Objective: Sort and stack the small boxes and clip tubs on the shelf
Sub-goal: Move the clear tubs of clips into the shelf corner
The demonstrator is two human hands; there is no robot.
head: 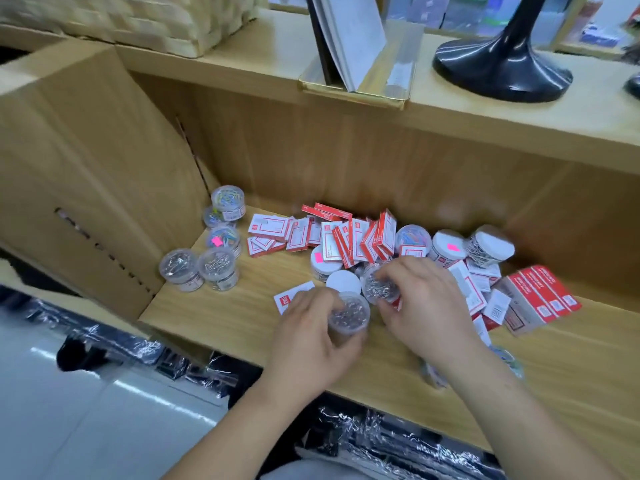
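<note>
Clip tub (348, 311) upright in left hand (308, 341) — lid up.

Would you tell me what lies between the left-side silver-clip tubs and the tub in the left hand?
Head view: one small red-and-white box lying flat by the left hand; otherwise bare shelf.

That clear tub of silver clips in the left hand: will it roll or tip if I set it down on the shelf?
Probably rolls if laid sideways: the clear tub is round. Upright it likely sits steady; similar tubs stand at the left of the shelf, some stacked. Its smooth plastic may slip in the left hand.
</note>
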